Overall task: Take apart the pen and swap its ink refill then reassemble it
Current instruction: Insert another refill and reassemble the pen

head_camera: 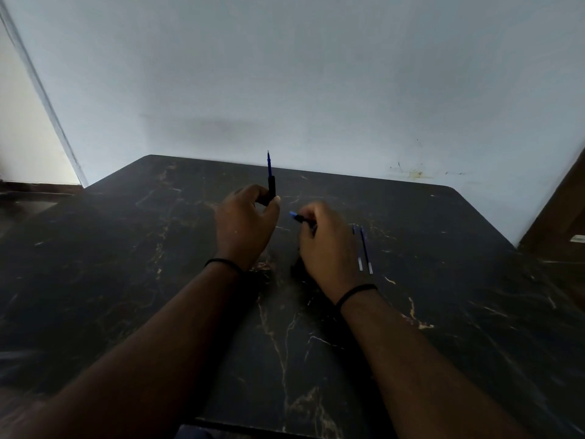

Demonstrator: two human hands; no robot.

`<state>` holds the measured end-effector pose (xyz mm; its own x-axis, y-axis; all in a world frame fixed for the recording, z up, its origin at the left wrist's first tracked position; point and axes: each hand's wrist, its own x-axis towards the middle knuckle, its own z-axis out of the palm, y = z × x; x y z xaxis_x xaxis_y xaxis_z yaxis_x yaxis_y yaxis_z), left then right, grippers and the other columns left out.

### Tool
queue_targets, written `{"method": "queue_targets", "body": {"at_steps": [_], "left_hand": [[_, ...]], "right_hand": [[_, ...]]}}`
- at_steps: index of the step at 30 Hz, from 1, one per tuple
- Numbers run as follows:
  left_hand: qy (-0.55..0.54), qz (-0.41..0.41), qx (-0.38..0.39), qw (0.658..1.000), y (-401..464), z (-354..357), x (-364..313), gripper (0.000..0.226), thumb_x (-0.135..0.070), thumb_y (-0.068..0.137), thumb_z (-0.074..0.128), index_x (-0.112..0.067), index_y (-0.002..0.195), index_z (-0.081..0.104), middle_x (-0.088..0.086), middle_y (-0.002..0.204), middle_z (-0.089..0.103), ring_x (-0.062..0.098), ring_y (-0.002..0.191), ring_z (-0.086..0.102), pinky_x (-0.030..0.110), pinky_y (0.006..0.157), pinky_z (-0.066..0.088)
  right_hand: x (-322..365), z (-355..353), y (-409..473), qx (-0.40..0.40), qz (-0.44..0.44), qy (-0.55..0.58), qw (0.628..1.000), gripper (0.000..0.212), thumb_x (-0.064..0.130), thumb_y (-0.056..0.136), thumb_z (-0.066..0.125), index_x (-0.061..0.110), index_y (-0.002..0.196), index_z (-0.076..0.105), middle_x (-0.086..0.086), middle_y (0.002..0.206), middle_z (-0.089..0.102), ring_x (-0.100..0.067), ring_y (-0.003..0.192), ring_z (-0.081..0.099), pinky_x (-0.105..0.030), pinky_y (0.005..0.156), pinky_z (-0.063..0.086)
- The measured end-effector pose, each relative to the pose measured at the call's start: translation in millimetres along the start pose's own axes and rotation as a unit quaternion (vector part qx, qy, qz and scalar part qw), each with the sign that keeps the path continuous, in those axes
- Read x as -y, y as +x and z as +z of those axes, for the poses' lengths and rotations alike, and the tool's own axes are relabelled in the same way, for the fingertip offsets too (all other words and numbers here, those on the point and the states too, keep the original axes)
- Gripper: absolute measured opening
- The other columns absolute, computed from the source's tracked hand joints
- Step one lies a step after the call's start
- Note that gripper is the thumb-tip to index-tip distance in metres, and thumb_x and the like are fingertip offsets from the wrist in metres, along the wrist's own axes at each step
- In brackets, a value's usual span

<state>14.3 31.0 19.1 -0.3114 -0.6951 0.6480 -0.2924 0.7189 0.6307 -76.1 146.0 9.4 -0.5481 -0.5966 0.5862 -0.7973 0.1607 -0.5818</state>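
Note:
My left hand grips the black pen barrel upright above the table. A blue ink refill sticks up out of the barrel's top. To the right, my right hand is closed around a short black pen part with a blue tip, which points left toward the left hand. Two spare refills lie side by side on the table just right of my right hand. The two hands are apart, with a small gap between them.
The black marble-patterned table reaches to a pale wall at the back. A dark wooden frame stands at the right edge. A lower dark surface lies to the left of the table.

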Motion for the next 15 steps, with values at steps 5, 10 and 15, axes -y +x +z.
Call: {"method": "queue_targets", "body": {"at_steps": [5, 10, 15], "left_hand": [[0.033, 0.041, 0.025, 0.998, -1, 4, -2, 0.018, -0.031, 0.089, 0.066, -0.018, 0.101, 0.071, -0.002, 0.094, 0.073, 0.009, 0.066, 0.056, 0.022, 0.055, 0.040], [0.062, 0.112, 0.045, 0.991, -4, 6, -7, 0.017, -0.027, 0.088, 0.067, -0.019, 0.101, 0.073, 0.000, 0.093, 0.075, 0.014, 0.067, 0.059, 0.026, 0.058, 0.042], [0.095, 0.160, 0.043, 0.982, -3, 5, -7, 0.016, -0.025, 0.087, 0.069, -0.019, 0.100, 0.074, 0.002, 0.087, 0.073, 0.021, 0.074, 0.063, 0.025, 0.063, 0.036]], "right_hand": [[-10, -7, 6, -0.097, 0.012, 0.006, 0.995, 0.027, 0.009, 0.100, 0.049, 0.017, 0.123, 0.061, -0.006, 0.116, 0.065, -0.021, 0.105, 0.061, -0.023, 0.079, 0.041], [-5, -13, 4, -0.206, 0.008, 0.153, 0.967, 0.011, 0.017, 0.103, 0.049, 0.015, 0.113, 0.052, 0.002, 0.110, 0.071, -0.003, 0.088, 0.064, -0.018, 0.071, 0.049], [6, -20, 6, -0.275, -0.042, 0.189, 0.942, 0.015, 0.021, 0.099, 0.053, 0.012, 0.109, 0.060, 0.002, 0.101, 0.066, -0.009, 0.089, 0.062, -0.014, 0.079, 0.047]]}}
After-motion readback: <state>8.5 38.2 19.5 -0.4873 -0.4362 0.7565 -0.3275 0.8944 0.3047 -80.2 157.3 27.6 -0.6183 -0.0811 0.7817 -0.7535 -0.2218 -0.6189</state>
